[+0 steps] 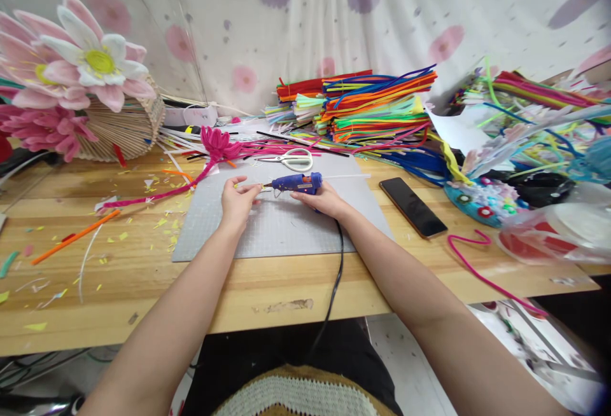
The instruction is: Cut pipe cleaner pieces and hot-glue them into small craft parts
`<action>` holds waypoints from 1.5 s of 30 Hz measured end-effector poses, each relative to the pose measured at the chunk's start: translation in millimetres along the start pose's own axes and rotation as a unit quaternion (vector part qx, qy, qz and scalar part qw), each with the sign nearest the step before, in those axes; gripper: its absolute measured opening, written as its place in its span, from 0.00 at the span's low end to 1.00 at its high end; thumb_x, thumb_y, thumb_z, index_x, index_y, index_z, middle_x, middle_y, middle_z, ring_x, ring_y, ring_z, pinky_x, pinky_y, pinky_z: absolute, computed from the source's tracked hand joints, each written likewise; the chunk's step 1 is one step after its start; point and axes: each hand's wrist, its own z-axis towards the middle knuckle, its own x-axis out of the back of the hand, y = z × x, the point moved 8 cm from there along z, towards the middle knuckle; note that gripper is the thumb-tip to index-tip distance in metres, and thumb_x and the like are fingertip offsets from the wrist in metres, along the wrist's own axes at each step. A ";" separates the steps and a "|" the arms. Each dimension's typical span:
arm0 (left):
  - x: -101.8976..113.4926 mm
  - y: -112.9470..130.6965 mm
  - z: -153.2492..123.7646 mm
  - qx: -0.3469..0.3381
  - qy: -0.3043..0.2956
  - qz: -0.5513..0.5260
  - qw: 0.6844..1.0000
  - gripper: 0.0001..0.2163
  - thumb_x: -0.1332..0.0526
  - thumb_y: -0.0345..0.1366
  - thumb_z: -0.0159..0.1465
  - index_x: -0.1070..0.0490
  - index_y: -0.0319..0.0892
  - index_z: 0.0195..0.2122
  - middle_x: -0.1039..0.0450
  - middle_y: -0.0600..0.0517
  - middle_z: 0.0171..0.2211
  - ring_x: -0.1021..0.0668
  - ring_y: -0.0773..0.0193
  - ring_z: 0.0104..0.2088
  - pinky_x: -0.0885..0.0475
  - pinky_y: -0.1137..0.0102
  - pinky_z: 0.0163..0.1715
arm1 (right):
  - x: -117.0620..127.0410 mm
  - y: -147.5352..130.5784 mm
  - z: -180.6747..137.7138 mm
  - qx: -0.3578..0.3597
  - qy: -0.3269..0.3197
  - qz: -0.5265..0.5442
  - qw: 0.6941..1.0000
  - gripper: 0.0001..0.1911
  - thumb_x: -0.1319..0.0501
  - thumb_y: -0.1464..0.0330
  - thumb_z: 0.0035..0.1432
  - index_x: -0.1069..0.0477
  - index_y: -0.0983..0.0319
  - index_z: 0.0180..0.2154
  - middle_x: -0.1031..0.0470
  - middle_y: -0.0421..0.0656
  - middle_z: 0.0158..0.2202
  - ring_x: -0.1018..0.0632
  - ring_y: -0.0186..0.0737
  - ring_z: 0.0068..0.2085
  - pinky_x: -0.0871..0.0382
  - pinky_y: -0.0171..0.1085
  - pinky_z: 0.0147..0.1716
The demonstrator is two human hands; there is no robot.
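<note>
My right hand [321, 200] grips a blue hot glue gun [296, 182] over a grey cutting mat [281, 225], its nozzle pointing left. My left hand [236, 200] is closed in a pinch on a small thin piece right at the nozzle tip; I cannot make out what it is. The gun's black cord [334, 282] runs down off the table's front edge. White scissors [292, 159] lie just behind the gun. A magenta pipe-cleaner flower [217, 144] with a long stem lies to the left of the mat.
Stacks of coloured pipe cleaners [372, 107] fill the back and right. A black phone [413, 207] lies right of the mat. A woven basket with large pink and white flowers [81, 66] stands at back left. An orange pipe cleaner [76, 236] and scraps litter the wooden table [143, 289].
</note>
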 end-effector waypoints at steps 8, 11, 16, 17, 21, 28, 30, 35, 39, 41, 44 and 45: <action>-1.1 -0.8 -0.6 0.009 -0.004 0.003 1.000 0.20 0.34 0.28 0.44 0.40 0.40 0.37 0.27 0.53 0.25 0.24 0.67 0.26 0.32 0.76 0.20 | 1.2 1.8 -1.2 -0.022 0.010 0.010 1.000 0.21 0.39 0.50 0.44 0.30 0.61 0.30 0.34 0.38 0.21 0.32 0.33 0.26 0.38 0.33 0.26; -1.8 -0.4 -0.6 0.008 -0.012 0.011 1.000 0.20 0.34 0.28 0.44 0.39 0.40 0.38 0.27 0.53 0.26 0.24 0.66 0.26 0.32 0.76 0.20 | 1.0 4.6 -0.9 -0.035 0.010 0.028 0.999 0.21 0.39 0.50 0.43 0.31 0.62 0.29 0.35 0.37 0.19 0.34 0.32 0.24 0.39 0.33 0.24; -3.1 1.9 -1.5 0.009 -0.026 0.009 1.000 0.21 0.34 0.29 0.44 0.41 0.40 0.38 0.27 0.52 0.27 0.24 0.66 0.27 0.31 0.76 0.19 | 8.1 11.4 -0.3 -0.061 0.047 0.064 0.995 0.21 0.39 0.50 0.44 0.35 0.63 0.24 0.37 0.36 0.17 0.37 0.29 0.20 0.42 0.32 0.20; -3.0 2.2 -1.6 0.010 -0.025 0.005 1.000 0.21 0.34 0.28 0.44 0.42 0.41 0.38 0.27 0.52 0.27 0.24 0.66 0.27 0.31 0.76 0.19 | 10.6 12.5 -0.4 -0.064 0.059 0.066 0.994 0.22 0.39 0.50 0.44 0.36 0.63 0.23 0.37 0.36 0.17 0.38 0.28 0.19 0.43 0.32 0.20; -2.2 2.8 -2.1 0.014 -0.020 -0.007 1.000 0.22 0.34 0.29 0.43 0.43 0.42 0.38 0.28 0.54 0.27 0.23 0.65 0.28 0.31 0.76 0.19 | 18.4 13.7 -1.7 -0.077 0.092 0.069 0.990 0.22 0.40 0.49 0.43 0.37 0.63 0.23 0.37 0.37 0.18 0.38 0.27 0.19 0.43 0.31 0.19; 1.9 0.5 -0.3 0.014 0.005 -0.007 1.000 0.23 0.34 0.30 0.43 0.45 0.43 0.38 0.29 0.54 0.27 0.23 0.65 0.27 0.31 0.76 0.18 | 28.6 12.0 -4.6 -0.093 0.138 0.079 0.983 0.21 0.39 0.50 0.42 0.36 0.62 0.24 0.36 0.37 0.18 0.37 0.28 0.20 0.42 0.31 0.20; 3.9 0.5 0.4 0.014 0.016 -0.004 1.000 0.23 0.34 0.30 0.43 0.45 0.43 0.37 0.29 0.55 0.27 0.23 0.66 0.27 0.32 0.77 0.18 | 37.5 15.5 -5.4 -0.100 0.163 0.076 0.979 0.22 0.39 0.49 0.42 0.36 0.62 0.23 0.36 0.37 0.18 0.37 0.28 0.19 0.41 0.32 0.19; 8.5 4.3 0.3 0.011 0.037 0.004 0.999 0.22 0.35 0.30 0.43 0.45 0.43 0.36 0.30 0.55 0.26 0.24 0.66 0.27 0.32 0.77 0.17 | 84.5 37.0 -9.4 -0.104 0.260 0.006 0.960 0.23 0.40 0.48 0.41 0.32 0.63 0.23 0.34 0.40 0.18 0.33 0.33 0.21 0.37 0.35 0.23; 9.2 6.1 -0.7 0.011 0.042 0.002 0.999 0.22 0.35 0.29 0.43 0.45 0.43 0.36 0.30 0.55 0.26 0.25 0.67 0.27 0.32 0.77 0.18 | 124.4 64.4 -13.9 -0.143 0.346 -0.090 0.923 0.25 0.39 0.49 0.41 0.28 0.65 0.30 0.26 0.48 0.28 0.25 0.45 0.34 0.33 0.42 0.36; 9.1 5.9 -0.4 0.010 0.040 -0.003 0.999 0.23 0.35 0.29 0.42 0.45 0.43 0.36 0.30 0.55 0.26 0.25 0.67 0.27 0.32 0.77 0.18 | 129.6 78.2 -11.4 -0.187 0.338 -0.127 0.914 0.27 0.40 0.49 0.41 0.27 0.66 0.32 0.25 0.51 0.31 0.25 0.49 0.38 0.34 0.44 0.38; 9.7 4.3 1.0 0.011 0.040 -0.012 0.999 0.23 0.34 0.30 0.42 0.45 0.44 0.36 0.30 0.56 0.26 0.25 0.67 0.27 0.32 0.76 0.19 | 123.7 84.6 -4.8 -0.214 0.295 -0.163 0.917 0.30 0.42 0.47 0.42 0.27 0.65 0.37 0.25 0.52 0.35 0.25 0.51 0.40 0.34 0.45 0.39; 10.0 3.7 1.5 0.012 0.040 -0.014 0.999 0.23 0.34 0.30 0.42 0.45 0.44 0.36 0.30 0.56 0.26 0.25 0.67 0.27 0.32 0.76 0.20 | 121.3 82.4 -3.6 -0.214 0.281 -0.176 0.919 0.31 0.42 0.46 0.42 0.28 0.65 0.38 0.25 0.52 0.36 0.25 0.51 0.41 0.34 0.45 0.39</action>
